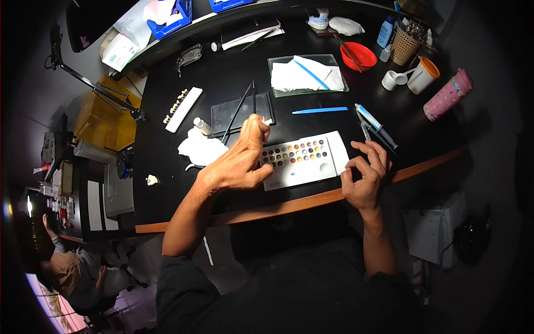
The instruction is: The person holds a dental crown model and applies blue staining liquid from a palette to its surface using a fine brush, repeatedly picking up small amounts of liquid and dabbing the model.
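Left hand (236, 164) and right hand (366, 170) stand well apart near the centre of the frame. The left is closed on a small, white, irregular piece (267, 121), pinched at its fingertips above the front edge of a flat black rectangular tile (219, 115). The right is half curled beside the right end of a white rectangular palette (308, 173) with rows of round, many-coloured wells; whether its fingers grip anything or touch the palette, I cannot tell. The palette lies at the centre of the frame, between the hands, by the table's wooden edge.

At the left, a crumpled white cloth (201, 148) lies by the left forearm, and two thin, dark-handled brushes (236, 113) (254, 99) rest across the tile, no hand on them.

My judgement is that the step in hand is holding and turning the piece over the colours. The next move seems to call for a steady left pinch and a free, precise right hand.
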`<state>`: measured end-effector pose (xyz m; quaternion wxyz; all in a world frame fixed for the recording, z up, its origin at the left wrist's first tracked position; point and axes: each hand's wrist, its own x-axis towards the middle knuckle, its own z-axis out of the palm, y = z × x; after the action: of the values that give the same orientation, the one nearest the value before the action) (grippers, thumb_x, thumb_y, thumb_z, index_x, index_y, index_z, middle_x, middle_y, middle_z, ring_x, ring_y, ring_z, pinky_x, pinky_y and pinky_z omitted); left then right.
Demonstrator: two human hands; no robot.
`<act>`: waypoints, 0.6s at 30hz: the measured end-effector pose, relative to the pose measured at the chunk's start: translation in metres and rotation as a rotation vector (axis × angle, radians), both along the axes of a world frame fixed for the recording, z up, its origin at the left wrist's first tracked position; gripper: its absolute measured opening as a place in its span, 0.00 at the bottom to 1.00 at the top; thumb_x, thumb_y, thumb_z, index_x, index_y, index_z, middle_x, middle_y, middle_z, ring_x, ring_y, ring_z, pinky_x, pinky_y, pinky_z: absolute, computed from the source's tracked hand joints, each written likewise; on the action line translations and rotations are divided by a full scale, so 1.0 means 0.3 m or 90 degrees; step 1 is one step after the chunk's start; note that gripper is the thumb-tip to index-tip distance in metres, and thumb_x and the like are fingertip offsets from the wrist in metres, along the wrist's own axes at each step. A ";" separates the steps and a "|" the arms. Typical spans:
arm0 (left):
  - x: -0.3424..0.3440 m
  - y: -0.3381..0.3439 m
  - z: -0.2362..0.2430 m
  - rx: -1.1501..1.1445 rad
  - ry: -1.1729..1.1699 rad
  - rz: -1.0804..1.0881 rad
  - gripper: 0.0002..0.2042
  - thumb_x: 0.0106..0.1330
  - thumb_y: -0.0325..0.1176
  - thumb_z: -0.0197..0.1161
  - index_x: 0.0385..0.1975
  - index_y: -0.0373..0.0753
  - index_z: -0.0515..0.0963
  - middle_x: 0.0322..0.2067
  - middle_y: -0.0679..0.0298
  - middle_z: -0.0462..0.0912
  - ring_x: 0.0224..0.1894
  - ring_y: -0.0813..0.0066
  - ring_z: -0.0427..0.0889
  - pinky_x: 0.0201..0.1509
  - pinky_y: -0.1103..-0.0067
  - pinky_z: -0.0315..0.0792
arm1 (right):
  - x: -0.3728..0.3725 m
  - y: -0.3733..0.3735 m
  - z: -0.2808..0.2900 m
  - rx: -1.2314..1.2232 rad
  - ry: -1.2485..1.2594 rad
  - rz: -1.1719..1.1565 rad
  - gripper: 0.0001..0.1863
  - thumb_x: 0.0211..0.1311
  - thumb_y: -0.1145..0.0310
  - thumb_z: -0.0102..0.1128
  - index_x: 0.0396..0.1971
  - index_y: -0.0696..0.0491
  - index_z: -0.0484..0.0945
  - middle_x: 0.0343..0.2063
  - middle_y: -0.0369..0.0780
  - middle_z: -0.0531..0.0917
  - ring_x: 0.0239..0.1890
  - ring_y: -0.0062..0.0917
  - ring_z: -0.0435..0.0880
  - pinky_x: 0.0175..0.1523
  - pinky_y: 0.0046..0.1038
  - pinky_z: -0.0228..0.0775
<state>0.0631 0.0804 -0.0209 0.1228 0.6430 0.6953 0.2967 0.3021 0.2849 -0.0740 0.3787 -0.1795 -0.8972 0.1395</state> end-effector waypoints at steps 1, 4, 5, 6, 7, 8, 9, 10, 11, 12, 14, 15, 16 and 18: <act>-0.007 -0.005 -0.025 0.040 -0.072 0.001 0.21 0.54 0.24 0.55 0.44 0.32 0.53 0.41 0.51 0.58 0.44 0.55 0.64 0.56 0.65 0.66 | -0.002 -0.002 0.000 0.001 0.002 -0.004 0.02 0.41 0.71 0.63 0.18 0.51 0.80 0.49 0.38 0.86 0.62 0.37 0.75 0.64 0.42 0.57; -0.010 -0.005 -0.042 0.103 -0.239 0.022 0.20 0.58 0.21 0.53 0.46 0.35 0.51 0.42 0.53 0.59 0.46 0.61 0.65 0.59 0.68 0.65 | -0.005 -0.004 0.003 0.004 0.004 -0.007 0.02 0.42 0.71 0.63 0.18 0.51 0.79 0.49 0.38 0.86 0.62 0.37 0.75 0.63 0.42 0.57; -0.009 -0.002 -0.043 0.124 -0.334 0.043 0.18 0.61 0.20 0.51 0.46 0.37 0.51 0.44 0.55 0.60 0.47 0.65 0.66 0.60 0.69 0.65 | -0.005 -0.004 0.004 0.005 0.004 -0.007 0.02 0.42 0.71 0.63 0.18 0.51 0.79 0.48 0.38 0.86 0.62 0.36 0.75 0.63 0.42 0.57; -0.009 -0.001 -0.042 0.145 -0.428 0.064 0.17 0.65 0.18 0.49 0.47 0.39 0.51 0.45 0.56 0.61 0.47 0.70 0.66 0.61 0.71 0.65 | -0.005 -0.005 0.005 0.005 0.004 -0.005 0.02 0.42 0.71 0.63 0.18 0.51 0.79 0.48 0.38 0.86 0.62 0.36 0.75 0.63 0.42 0.57; -0.012 -0.001 -0.041 0.147 -0.428 0.066 0.17 0.65 0.18 0.49 0.47 0.39 0.51 0.45 0.56 0.61 0.47 0.70 0.66 0.61 0.71 0.65 | -0.005 -0.005 0.005 0.003 0.009 -0.003 0.02 0.42 0.71 0.62 0.18 0.52 0.79 0.48 0.38 0.86 0.61 0.37 0.75 0.64 0.42 0.58; -0.016 0.000 -0.040 0.144 -0.455 0.081 0.16 0.68 0.20 0.49 0.47 0.41 0.51 0.44 0.57 0.63 0.45 0.73 0.66 0.55 0.74 0.65 | -0.005 -0.006 0.006 0.001 0.014 -0.001 0.01 0.42 0.72 0.62 0.18 0.52 0.79 0.48 0.39 0.86 0.61 0.38 0.75 0.64 0.42 0.58; -0.020 0.002 -0.042 0.142 -0.482 0.095 0.14 0.71 0.21 0.49 0.47 0.43 0.52 0.42 0.59 0.66 0.42 0.76 0.65 0.49 0.77 0.66 | -0.005 -0.003 0.003 0.003 0.012 0.001 0.01 0.42 0.72 0.62 0.18 0.52 0.79 0.48 0.39 0.86 0.61 0.38 0.75 0.64 0.42 0.58; -0.021 0.002 -0.045 0.140 -0.510 0.109 0.13 0.74 0.23 0.49 0.47 0.45 0.53 0.41 0.60 0.68 0.40 0.80 0.64 0.44 0.80 0.66 | -0.005 -0.001 -0.002 -0.006 0.028 0.008 0.01 0.41 0.73 0.62 0.18 0.53 0.79 0.48 0.40 0.86 0.60 0.40 0.75 0.65 0.42 0.59; -0.014 0.008 -0.050 0.155 -0.543 0.128 0.09 0.76 0.26 0.50 0.47 0.44 0.56 0.39 0.63 0.71 0.37 0.83 0.66 0.40 0.85 0.63 | -0.005 0.000 -0.005 -0.014 0.044 0.015 0.01 0.41 0.75 0.61 0.18 0.54 0.79 0.47 0.41 0.86 0.60 0.41 0.74 0.66 0.42 0.60; -0.013 0.004 -0.058 0.155 -0.550 0.132 0.09 0.76 0.26 0.50 0.47 0.44 0.56 0.39 0.63 0.71 0.37 0.83 0.66 0.40 0.85 0.63 | -0.001 -0.003 -0.008 -0.015 0.036 0.018 0.01 0.41 0.75 0.61 0.18 0.54 0.79 0.47 0.41 0.86 0.60 0.41 0.74 0.66 0.42 0.60; -0.032 0.009 -0.059 0.136 -0.600 0.141 0.07 0.77 0.28 0.52 0.46 0.44 0.60 0.39 0.64 0.73 0.37 0.83 0.68 0.39 0.85 0.64 | -0.002 -0.002 -0.004 -0.011 0.066 0.015 0.01 0.41 0.77 0.60 0.18 0.55 0.78 0.46 0.43 0.86 0.58 0.43 0.74 0.66 0.41 0.62; -0.033 0.001 -0.065 0.160 -0.608 0.176 0.05 0.77 0.29 0.53 0.45 0.44 0.63 0.39 0.65 0.74 0.36 0.84 0.69 0.38 0.85 0.63 | -0.006 -0.009 -0.008 -0.010 0.075 0.014 0.01 0.41 0.77 0.60 0.18 0.56 0.78 0.46 0.42 0.86 0.58 0.43 0.74 0.65 0.41 0.64; -0.047 0.002 -0.078 0.176 -0.594 0.173 0.05 0.77 0.29 0.53 0.44 0.43 0.64 0.37 0.66 0.74 0.35 0.85 0.69 0.37 0.85 0.63 | -0.006 -0.011 -0.009 -0.003 0.085 0.009 0.02 0.41 0.77 0.60 0.18 0.56 0.78 0.45 0.42 0.86 0.58 0.42 0.73 0.64 0.40 0.66; -0.070 0.001 -0.082 0.180 -0.591 0.162 0.04 0.77 0.28 0.54 0.44 0.42 0.65 0.35 0.68 0.74 0.34 0.85 0.69 0.37 0.85 0.63 | 0.006 -0.022 0.000 0.023 0.128 0.005 0.02 0.42 0.77 0.60 0.20 0.56 0.79 0.45 0.42 0.86 0.56 0.42 0.75 0.62 0.40 0.67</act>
<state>0.0421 0.0807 -0.0455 0.2934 0.3634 0.5932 0.6557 0.3038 0.2784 -0.0739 0.4691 -0.1541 -0.8579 0.1424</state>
